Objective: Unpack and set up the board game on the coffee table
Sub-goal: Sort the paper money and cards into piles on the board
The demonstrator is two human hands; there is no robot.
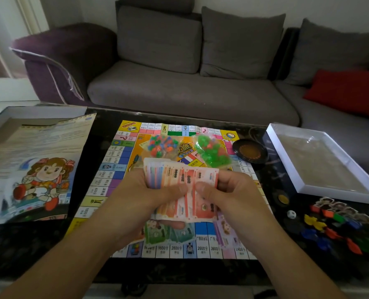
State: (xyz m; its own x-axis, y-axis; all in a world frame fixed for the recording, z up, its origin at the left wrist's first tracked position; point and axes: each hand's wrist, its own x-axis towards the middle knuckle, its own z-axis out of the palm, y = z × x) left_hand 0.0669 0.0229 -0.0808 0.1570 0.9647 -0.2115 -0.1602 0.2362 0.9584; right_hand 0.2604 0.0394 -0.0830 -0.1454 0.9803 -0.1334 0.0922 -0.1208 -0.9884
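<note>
while my left hand [144, 197] and right hand [228, 195] both pinch the fanned play money [181, 180], it hovers over the board's [118, 169] middle

Grey sofa [179, 87] well beyond the grip. Red cushion [347, 91] far right on it. Dark round dish [250, 152] on counter, up-right of grip.

Two bare forearms, no sleeves visible
</note>
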